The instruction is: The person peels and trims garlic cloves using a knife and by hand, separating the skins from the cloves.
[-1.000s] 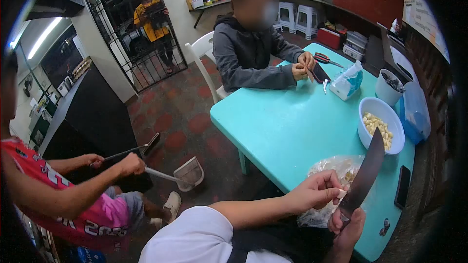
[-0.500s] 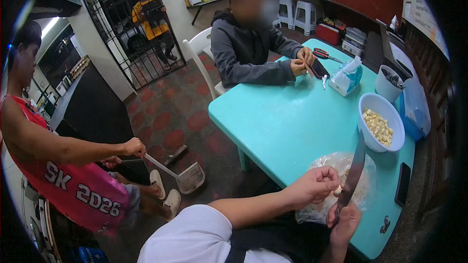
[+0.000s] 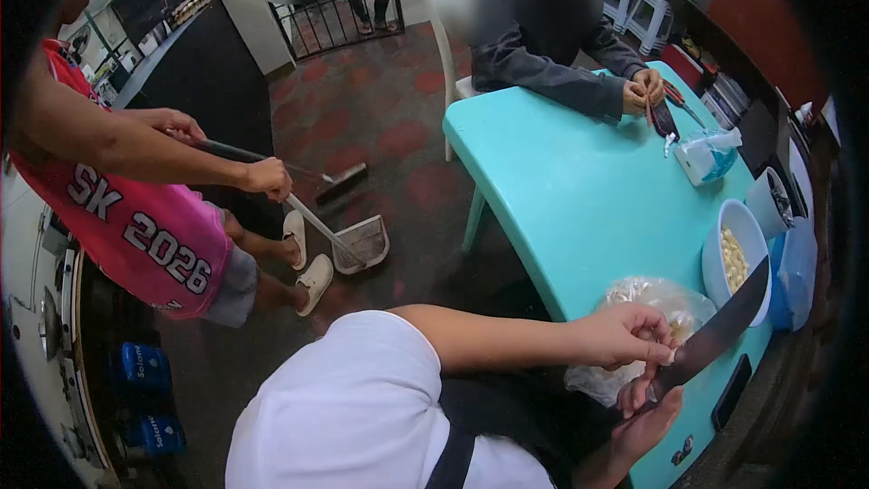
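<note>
My right hand (image 3: 644, 427) is wrapped round the handle end of a large kitchen knife (image 3: 721, 333), its blade slanting up to the right. Pinched in the fingers of my left hand (image 3: 626, 337) is a small pale garlic clove (image 3: 670, 356), right beside the blade. Under and behind both hands lies a clear plastic bag (image 3: 593, 384) with pale bits in it, partly hidden by my left hand. Past the knife tip stands a light blue bowl (image 3: 716, 264) holding many peeled garlic cloves (image 3: 734, 259).
On the turquoise table (image 3: 579, 208) are a phone (image 3: 731, 391), a tissue pack (image 3: 708, 156), scissors (image 3: 684, 101) and a grey container (image 3: 768, 203). A seated person's hands (image 3: 641, 93) rest at the far edge. At left, another person holds a broom (image 3: 342, 184) and dustpan (image 3: 362, 244).
My view has swung left and down, so the table sits further right. The knife blade now leans more to the right. The standing person's broom has come into clearer view beside the dustpan.
</note>
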`<state>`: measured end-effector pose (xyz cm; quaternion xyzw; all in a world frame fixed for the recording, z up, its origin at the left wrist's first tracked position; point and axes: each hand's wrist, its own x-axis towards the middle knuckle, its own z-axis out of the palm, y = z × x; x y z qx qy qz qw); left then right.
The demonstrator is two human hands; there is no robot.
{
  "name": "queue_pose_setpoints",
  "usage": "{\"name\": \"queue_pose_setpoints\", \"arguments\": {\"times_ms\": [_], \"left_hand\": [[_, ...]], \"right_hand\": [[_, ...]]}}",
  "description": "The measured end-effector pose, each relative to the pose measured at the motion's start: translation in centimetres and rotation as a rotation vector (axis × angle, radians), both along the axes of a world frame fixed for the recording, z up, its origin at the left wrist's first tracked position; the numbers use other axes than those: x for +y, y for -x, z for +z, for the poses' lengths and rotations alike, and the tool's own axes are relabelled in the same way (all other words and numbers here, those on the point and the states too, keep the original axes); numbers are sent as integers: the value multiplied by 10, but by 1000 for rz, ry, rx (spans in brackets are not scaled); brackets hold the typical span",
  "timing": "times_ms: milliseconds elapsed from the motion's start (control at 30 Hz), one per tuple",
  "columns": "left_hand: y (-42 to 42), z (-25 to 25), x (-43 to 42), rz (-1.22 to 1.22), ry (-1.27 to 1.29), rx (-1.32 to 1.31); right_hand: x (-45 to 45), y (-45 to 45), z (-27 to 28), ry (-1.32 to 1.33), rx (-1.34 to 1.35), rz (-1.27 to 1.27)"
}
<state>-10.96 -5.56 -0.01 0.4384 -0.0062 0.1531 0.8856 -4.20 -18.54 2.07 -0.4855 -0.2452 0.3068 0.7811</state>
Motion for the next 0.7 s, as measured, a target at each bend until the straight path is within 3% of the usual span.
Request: {"name": "queue_pose_setpoints", "arguments": {"times_ms": [133, 200, 367, 700], "left_hand": [[7, 13, 3, 93, 9, 102], [5, 14, 7, 119, 25, 129], [1, 22, 3, 177, 67, 174], [3, 39, 0, 191, 109, 143]], "right_hand": [[-9, -23, -15, 24, -52, 177], [-10, -16, -12, 25, 35, 121], [-11, -26, 5, 43, 194, 412], [-6, -22, 21, -16, 83, 403]]}}
